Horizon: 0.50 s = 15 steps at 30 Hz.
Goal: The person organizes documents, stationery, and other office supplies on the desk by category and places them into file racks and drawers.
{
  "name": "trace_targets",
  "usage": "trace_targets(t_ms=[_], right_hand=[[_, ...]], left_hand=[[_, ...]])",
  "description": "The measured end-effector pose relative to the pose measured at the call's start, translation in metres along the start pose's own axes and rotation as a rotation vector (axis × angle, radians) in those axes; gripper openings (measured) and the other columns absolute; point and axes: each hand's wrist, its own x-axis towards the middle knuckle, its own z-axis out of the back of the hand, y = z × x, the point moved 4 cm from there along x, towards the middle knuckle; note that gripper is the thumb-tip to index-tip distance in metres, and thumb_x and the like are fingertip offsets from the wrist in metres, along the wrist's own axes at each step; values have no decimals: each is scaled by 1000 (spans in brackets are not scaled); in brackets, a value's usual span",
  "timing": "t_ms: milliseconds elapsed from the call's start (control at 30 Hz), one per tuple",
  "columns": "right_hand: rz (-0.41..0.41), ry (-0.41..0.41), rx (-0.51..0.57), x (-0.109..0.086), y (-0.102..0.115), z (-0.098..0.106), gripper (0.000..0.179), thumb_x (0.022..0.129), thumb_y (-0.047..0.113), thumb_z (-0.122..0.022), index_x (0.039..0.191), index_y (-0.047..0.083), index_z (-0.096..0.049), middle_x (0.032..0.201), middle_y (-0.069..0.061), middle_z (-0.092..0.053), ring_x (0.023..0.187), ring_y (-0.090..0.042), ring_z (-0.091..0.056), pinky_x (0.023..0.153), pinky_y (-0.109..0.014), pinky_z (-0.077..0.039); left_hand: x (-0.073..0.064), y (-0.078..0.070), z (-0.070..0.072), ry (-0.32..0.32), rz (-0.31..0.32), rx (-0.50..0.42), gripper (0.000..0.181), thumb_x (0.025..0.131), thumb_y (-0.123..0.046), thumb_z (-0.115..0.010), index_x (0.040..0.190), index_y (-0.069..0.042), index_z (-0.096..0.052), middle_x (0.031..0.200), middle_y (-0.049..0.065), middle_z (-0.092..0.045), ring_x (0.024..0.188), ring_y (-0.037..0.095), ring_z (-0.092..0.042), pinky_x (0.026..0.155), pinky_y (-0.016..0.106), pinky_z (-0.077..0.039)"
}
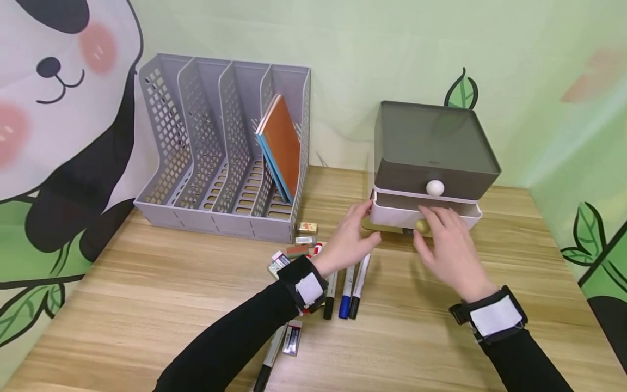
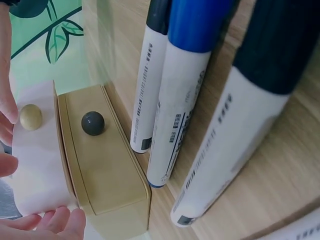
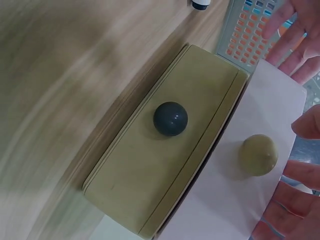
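Note:
A small drawer box (image 1: 436,133) with a dark grey top stands at the back right. Its white middle drawer (image 1: 397,216) is pulled partly out and has a yellowish round knob (image 3: 258,155). Over this drawer's front edge lie the fingers of my right hand (image 1: 450,247), with the thumb close to the knob but not around it. My left hand (image 1: 349,239) has its fingers extended at the drawer's left front corner. Below is an olive drawer (image 3: 165,145) with a dark knob (image 2: 93,123); a white knob (image 1: 435,188) sits on the top drawer.
A grey file rack (image 1: 220,220) at the back left holds thin books (image 1: 281,147) in its right compartment. Whiteboard markers (image 1: 360,283) lie under and beside my left arm, with several erasers (image 1: 292,337) scattered around. A green wall (image 1: 343,43) stands behind the table.

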Motion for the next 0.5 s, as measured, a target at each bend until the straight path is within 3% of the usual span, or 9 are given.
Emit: trace_targets(t_ms=[500], right_hand=[[-15, 7, -54, -27, 19, 19, 25, 92, 15, -62, 109, -3, -68, 97, -18, -68, 92, -38, -62, 77, -50, -45]], left_hand=[[-34, -7, 9, 132, -91, 128, 62, 94, -13, -61, 150, -1, -39, 146, 14, -53, 137, 28, -53, 116, 41, -43]])
